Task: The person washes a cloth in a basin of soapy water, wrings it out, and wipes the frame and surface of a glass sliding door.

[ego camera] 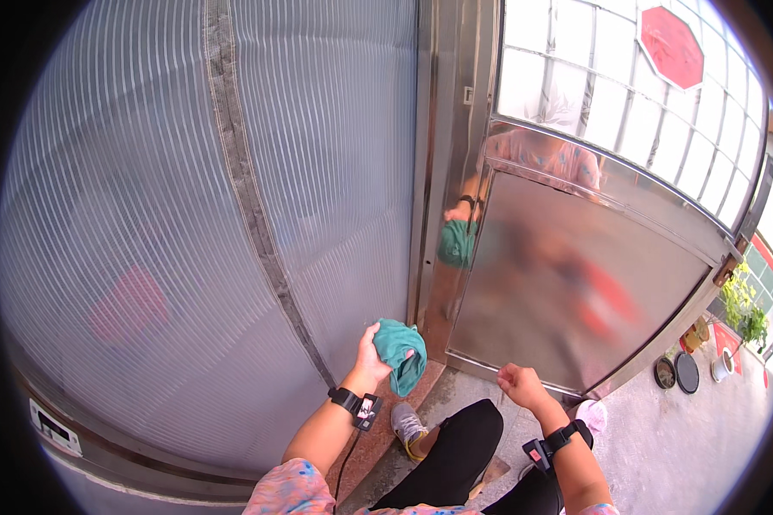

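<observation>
My left hand (375,357) is closed on a bunched green cloth (402,354), held low beside the ribbed translucent plastic curtain (335,257). To the right, my right hand (520,385) is curled with nothing visible in it, in front of the lower edge of a stainless steel door (580,277). The door's polished frame reflects my arm and the cloth. A dark vertical strip (251,199) runs down the curtain. Both wrists wear black straps with small devices.
A metal door frame (425,161) stands between curtain and door. Potted plants (723,365) and a black round dish (687,372) are on the floor at right. A reddish stone sill (367,444) lies by my shoe. A wooden-handled tool (489,475) lies between my legs.
</observation>
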The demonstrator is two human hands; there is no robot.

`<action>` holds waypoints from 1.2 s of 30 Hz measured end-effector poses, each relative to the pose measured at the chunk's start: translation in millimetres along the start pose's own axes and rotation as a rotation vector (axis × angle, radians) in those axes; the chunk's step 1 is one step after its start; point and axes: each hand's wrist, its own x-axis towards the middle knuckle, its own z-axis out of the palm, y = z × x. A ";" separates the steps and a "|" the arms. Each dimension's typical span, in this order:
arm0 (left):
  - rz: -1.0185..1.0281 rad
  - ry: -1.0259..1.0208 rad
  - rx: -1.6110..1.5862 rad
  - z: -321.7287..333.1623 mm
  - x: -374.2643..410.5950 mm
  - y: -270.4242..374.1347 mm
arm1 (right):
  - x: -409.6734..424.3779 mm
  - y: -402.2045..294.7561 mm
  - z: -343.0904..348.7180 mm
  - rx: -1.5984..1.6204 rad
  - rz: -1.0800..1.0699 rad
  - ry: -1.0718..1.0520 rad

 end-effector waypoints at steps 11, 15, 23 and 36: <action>1.267 -0.591 0.837 401.7 117.2 203.8 | 13.3 141.8 -1.0 0.304 0.232 -0.016; 1.933 0.169 1.761 467.9 178.9 250.7 | 16.2 169.8 8.3 0.277 0.227 0.095; 2.240 0.093 1.582 326.0 263.0 218.4 | -20.0 96.4 -16.7 0.003 0.037 -0.094; 1.066 0.270 2.094 60.2 199.0 53.8 | -8.9 137.8 -20.9 -0.165 0.058 0.088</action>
